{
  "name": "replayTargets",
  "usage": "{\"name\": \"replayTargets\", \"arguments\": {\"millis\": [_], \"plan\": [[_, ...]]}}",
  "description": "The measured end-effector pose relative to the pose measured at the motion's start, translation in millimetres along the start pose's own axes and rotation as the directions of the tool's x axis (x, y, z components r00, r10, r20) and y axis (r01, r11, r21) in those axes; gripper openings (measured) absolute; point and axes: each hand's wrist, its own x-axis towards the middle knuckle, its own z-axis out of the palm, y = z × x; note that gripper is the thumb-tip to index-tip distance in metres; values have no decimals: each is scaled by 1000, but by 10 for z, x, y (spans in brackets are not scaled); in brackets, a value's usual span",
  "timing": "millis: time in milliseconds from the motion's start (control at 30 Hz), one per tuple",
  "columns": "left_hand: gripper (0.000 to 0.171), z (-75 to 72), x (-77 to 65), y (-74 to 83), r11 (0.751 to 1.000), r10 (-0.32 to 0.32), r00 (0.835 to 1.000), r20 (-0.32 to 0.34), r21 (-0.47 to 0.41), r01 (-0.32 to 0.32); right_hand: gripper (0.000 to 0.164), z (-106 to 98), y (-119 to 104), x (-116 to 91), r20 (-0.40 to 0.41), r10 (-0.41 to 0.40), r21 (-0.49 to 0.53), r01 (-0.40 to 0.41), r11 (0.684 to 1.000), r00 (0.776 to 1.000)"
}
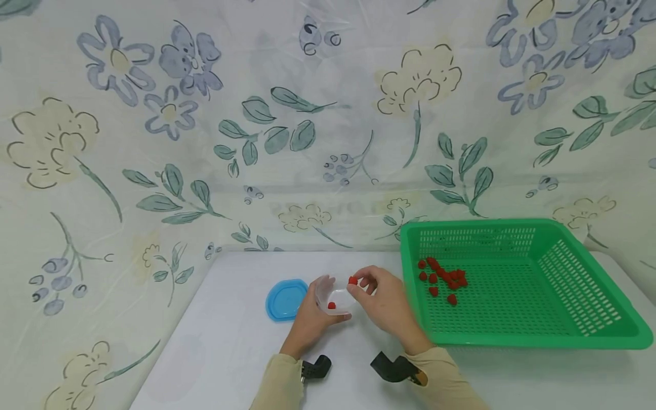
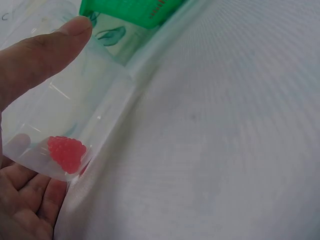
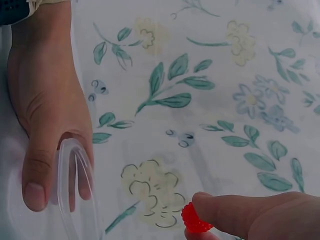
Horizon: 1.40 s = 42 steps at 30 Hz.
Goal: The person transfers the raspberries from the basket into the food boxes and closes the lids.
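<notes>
My left hand grips a clear plastic container, its thumb along the near side and fingers round the far side. One red raspberry lies inside, seen through the wall in the left wrist view. Just right of the container's rim, my right hand pinches a second raspberry between thumb and fingers. In the head view that held raspberry overlaps the container's right edge. The container is tilted in the left hand.
A blue lid lies on the white table, left of the container. To the right stands a large green basket, with several raspberries gathered in its left part. A flowered cloth hangs behind the table.
</notes>
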Motion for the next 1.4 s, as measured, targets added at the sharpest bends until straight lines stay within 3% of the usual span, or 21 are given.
{"name": "replayTargets", "arguments": {"millis": [433,900,1400], "plan": [[97,3,-3,-21,1000,27,1000,-10,9,-27,17,361,120,12,-9,-33,-1,33,999,999],[95,4,13,-12,999,11,1000,-12,35,-10,18,511,223,23,-27,-22,-63,20,998,999],[96,1,12,-3,999,20,1000,-22,37,-19,20,536,247,27,-17,-21,-83,19,996,1000]]}}
